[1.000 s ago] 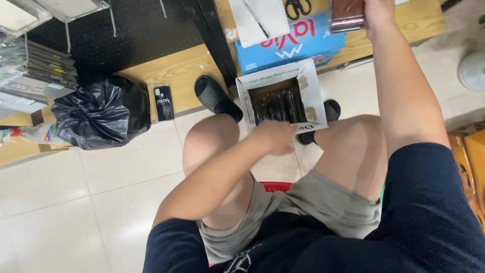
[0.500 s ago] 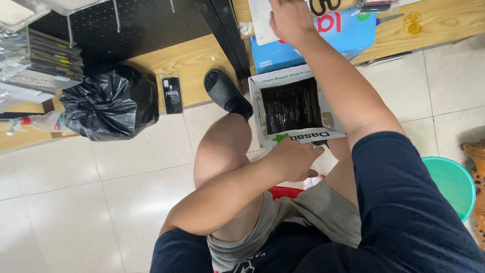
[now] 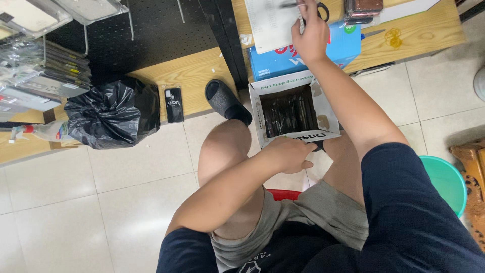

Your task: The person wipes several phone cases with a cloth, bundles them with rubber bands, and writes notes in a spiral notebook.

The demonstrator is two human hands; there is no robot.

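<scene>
An open white cardboard box (image 3: 318, 98) stands on the floor between my knees, with several dark flat items upright inside. My left hand (image 3: 289, 154) grips its near flap. My right hand (image 3: 309, 38) reaches far forward onto a white sheet of paper (image 3: 270, 25) that lies on a blue box (image 3: 343, 48). Its fingers close over black-handled scissors (image 3: 322, 9) at the frame's top edge, which cuts off part of them.
A black sandal (image 3: 225, 101) lies left of the box. A full black bin bag (image 3: 111, 114) and a small dark phone case (image 3: 175, 104) sit by the wooden ledge (image 3: 194, 71). At the right is a green basin (image 3: 447, 182). A red stool (image 3: 283, 194) is under me.
My right hand left the brown stack at the top and moved left onto the paper and scissors. My left hand stayed on the box's near flap. The view shifted.
</scene>
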